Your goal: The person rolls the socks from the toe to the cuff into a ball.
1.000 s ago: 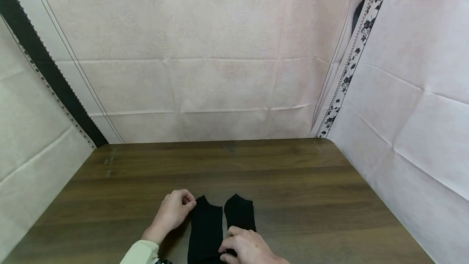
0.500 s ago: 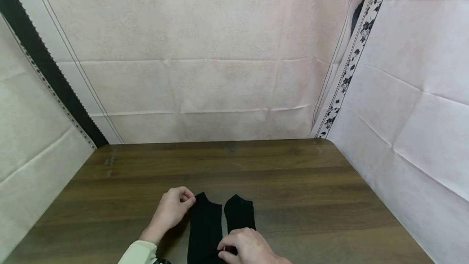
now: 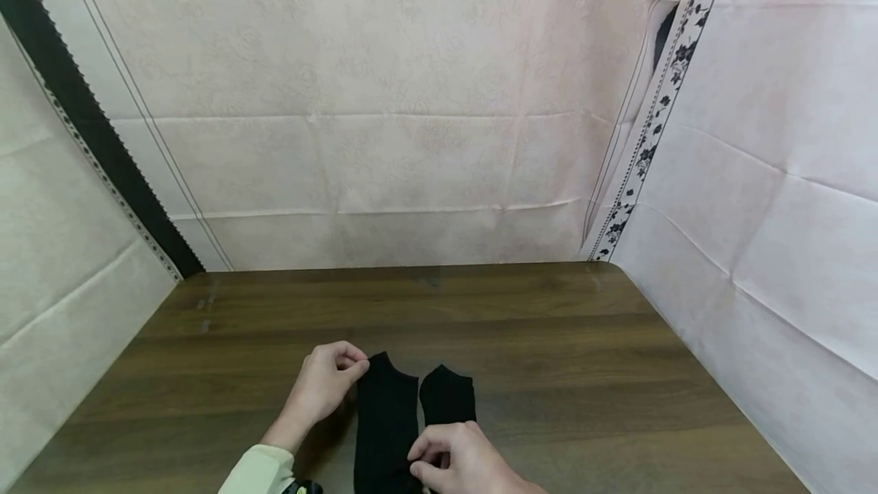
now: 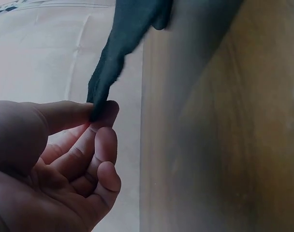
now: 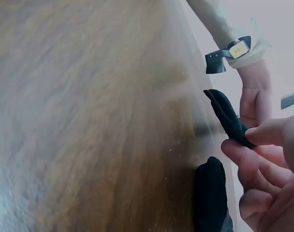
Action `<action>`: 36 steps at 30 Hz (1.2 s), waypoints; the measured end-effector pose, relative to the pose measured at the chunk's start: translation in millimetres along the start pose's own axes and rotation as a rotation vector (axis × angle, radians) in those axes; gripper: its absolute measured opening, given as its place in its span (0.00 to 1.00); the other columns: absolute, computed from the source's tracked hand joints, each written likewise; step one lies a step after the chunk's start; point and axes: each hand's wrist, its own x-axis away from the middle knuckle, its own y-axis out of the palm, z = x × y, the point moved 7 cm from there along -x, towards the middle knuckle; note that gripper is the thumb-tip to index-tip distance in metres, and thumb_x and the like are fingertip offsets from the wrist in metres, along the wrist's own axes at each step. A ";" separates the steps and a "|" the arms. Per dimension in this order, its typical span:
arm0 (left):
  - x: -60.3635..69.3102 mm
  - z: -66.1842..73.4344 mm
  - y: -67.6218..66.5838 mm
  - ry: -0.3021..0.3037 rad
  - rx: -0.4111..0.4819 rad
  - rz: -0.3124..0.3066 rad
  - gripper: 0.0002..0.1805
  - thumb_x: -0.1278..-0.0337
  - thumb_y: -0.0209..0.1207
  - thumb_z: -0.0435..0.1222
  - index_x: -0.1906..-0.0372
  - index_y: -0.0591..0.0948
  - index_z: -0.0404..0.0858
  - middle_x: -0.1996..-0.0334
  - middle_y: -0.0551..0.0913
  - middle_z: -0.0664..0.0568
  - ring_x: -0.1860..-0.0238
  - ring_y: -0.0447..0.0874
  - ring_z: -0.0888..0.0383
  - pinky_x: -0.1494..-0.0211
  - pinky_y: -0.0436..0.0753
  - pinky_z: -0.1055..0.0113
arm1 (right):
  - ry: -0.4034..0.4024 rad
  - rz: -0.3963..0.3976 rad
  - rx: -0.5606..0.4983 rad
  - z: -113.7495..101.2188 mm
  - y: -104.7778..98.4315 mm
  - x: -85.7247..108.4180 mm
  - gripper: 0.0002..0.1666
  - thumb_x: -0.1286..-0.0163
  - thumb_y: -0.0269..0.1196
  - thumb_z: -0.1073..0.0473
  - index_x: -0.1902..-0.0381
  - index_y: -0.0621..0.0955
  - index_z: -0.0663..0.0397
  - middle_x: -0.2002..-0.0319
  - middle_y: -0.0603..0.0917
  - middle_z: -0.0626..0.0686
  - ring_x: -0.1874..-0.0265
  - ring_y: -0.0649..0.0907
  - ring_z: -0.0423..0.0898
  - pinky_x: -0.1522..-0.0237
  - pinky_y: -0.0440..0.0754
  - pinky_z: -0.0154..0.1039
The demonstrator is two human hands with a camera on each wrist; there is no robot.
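Note:
Two black socks lie side by side near the front of the table in the head view. My left hand (image 3: pixel 317 387) pinches the far left corner of the left sock (image 3: pixel 387 421) between thumb and forefinger. Its cloth (image 4: pixel 120 48) rises taut from those fingertips in the left wrist view. My right hand (image 3: pixel 469 457) pinches the same sock by its right edge, closer to me; the right wrist view shows this sock (image 5: pixel 227 116) lifted off the table there. The right sock (image 3: pixel 449 395) lies flat, partly hidden behind my right hand.
The brown wooden table (image 3: pixel 583 372) stretches out ahead and to both sides. Pale patterned cloth (image 3: pixel 411 97) hangs at the back, left and right. A dark watch-like band (image 5: pixel 238 48) sits at the left wrist.
My left hand has moved slightly away from me, drawing the left sock's far corner with it. My right hand has stayed almost in place. The right sock has not moved.

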 end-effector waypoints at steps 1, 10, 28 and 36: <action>-0.2 1.0 -0.5 0.004 0.001 0.004 0.03 0.35 0.65 0.35 0.65 0.85 0.40 0.76 0.83 0.57 0.74 0.75 0.57 0.68 0.74 0.62 | 0.003 0.002 -0.028 0.0 -0.4 0.3 0.04 0.30 0.66 0.63 0.60 0.86 0.55 0.70 0.86 0.40 0.75 0.81 0.31 0.69 0.81 0.31; -1.6 9.1 -1.2 0.027 0.021 0.014 0.04 0.34 0.64 0.36 0.64 0.86 0.41 0.73 0.86 0.58 0.67 0.78 0.57 0.62 0.76 0.60 | 0.107 0.023 -0.207 4.7 -3.4 5.3 0.05 0.30 0.66 0.64 0.58 0.85 0.58 0.71 0.87 0.49 0.79 0.81 0.37 0.70 0.82 0.33; -5.0 18.9 7.4 0.024 0.109 -0.004 0.02 0.35 0.65 0.32 0.63 0.85 0.37 0.75 0.85 0.54 0.77 0.79 0.55 0.71 0.79 0.62 | 0.137 0.052 -0.271 8.2 -13.0 14.2 0.06 0.32 0.67 0.65 0.58 0.86 0.59 0.73 0.87 0.50 0.79 0.82 0.39 0.70 0.82 0.33; -7.1 22.9 16.6 0.027 0.115 -0.024 0.03 0.35 0.65 0.33 0.64 0.85 0.38 0.77 0.83 0.53 0.77 0.78 0.55 0.72 0.78 0.62 | 0.162 0.062 -0.274 12.6 -17.7 19.6 0.06 0.32 0.66 0.65 0.58 0.86 0.59 0.73 0.86 0.49 0.80 0.81 0.39 0.71 0.81 0.33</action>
